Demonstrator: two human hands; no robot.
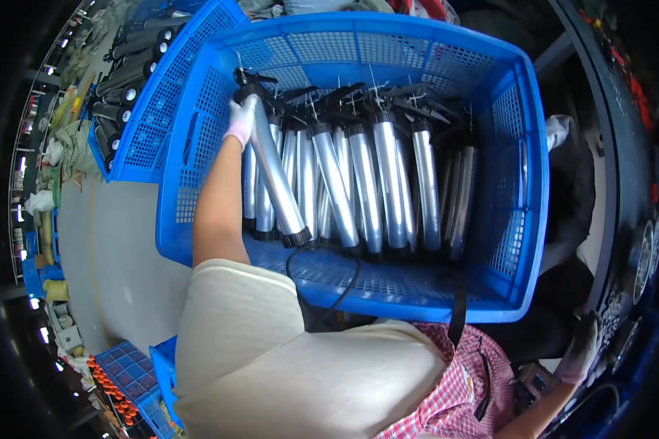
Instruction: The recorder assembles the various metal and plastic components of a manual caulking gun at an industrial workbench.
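My left hand (243,121), in a white glove, is closed round the dark collar of a silver-barrelled caulking gun (272,172). This gun leans over others at the left end of a blue plastic crate (531,183). Beside it, several more caulking guns (366,186) lie in a row, black handles and triggers at the far side, dark end caps on the near ends. Low on the right, my gloved right hand (580,351) is at the edge of a dark bench, next to small metal parts (609,333). Shadow obscures its fingers, and I cannot make out anything in them.
Left of the crate stands another blue crate (143,139) with dark tubes (124,88) bearing pale round ends. A metal post (600,110) edges the bench at right. Round metal pieces (643,262) are on the bench. Orange-tipped items (117,391) sit by a crate at lower left.
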